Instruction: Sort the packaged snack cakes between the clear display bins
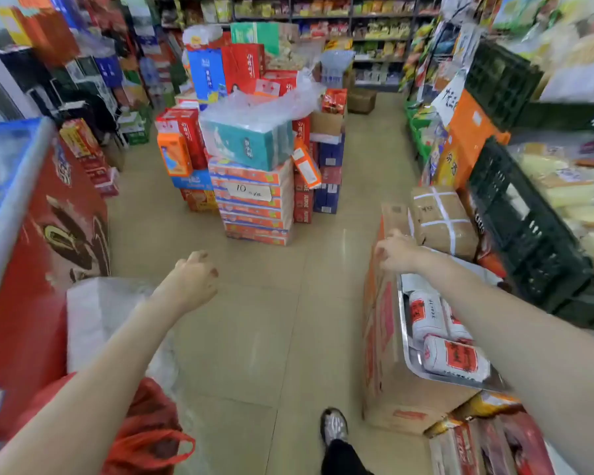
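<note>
The packs (455, 358) lie in a tray (407, 341) below and behind the right hand (396, 250), long axes pointing away from the person. That hand, nearer, curls loosely over a carton (381, 323) edge, holding nothing; the left hand (194, 277) hangs half-closed, empty, well apart.

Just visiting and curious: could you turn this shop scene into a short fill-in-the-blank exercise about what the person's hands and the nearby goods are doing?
1. The person's right hand rests on the top edge of a tall brown ____ box.
2. The white packets with red labels lie in a shiny ____ tray.
3. The person's left hand hangs over the tiled floor, holding ____.
4. The handwritten sign on the central stack shows the number ____.

Missing words: cardboard; metal; nothing; 10
</note>
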A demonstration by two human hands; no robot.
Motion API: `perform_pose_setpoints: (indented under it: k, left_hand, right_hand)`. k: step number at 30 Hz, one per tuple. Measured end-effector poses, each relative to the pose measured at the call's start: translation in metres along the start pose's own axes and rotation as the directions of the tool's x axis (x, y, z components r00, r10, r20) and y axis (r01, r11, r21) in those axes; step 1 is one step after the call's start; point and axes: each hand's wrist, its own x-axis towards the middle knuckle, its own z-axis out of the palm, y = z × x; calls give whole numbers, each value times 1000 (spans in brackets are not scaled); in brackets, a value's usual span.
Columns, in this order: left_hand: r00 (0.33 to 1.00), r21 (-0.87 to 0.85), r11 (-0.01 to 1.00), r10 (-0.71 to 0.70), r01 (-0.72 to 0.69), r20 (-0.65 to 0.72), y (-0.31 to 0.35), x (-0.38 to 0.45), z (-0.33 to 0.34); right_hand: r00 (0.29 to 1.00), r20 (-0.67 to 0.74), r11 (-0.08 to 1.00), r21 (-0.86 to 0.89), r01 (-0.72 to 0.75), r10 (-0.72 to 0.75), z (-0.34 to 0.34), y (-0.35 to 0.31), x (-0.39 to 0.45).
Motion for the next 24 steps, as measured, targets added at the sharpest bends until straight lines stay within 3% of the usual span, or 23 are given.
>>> perform_pose_setpoints:
  k: [6,17,21,24]
  left_hand:
    - [999,-85,996,34,-33,13,15,162,8]
    - [993,-117,990,68,-79,-98,46,458,-67]
    - [987,-55,988,142,-146,-73,70,600,-78]
    - [970,-105,965,237,-241,-53,93,706,-86]
  right_hand:
    - [998,-62,997,75,-16,21,-23,30,155]
    - [995,-101,986,167,7,10,-117,76,437]
    - [995,-48,988,132,-84,91,-133,112,536]
    - [980,40,976,98,-196,193,-164,145,596]
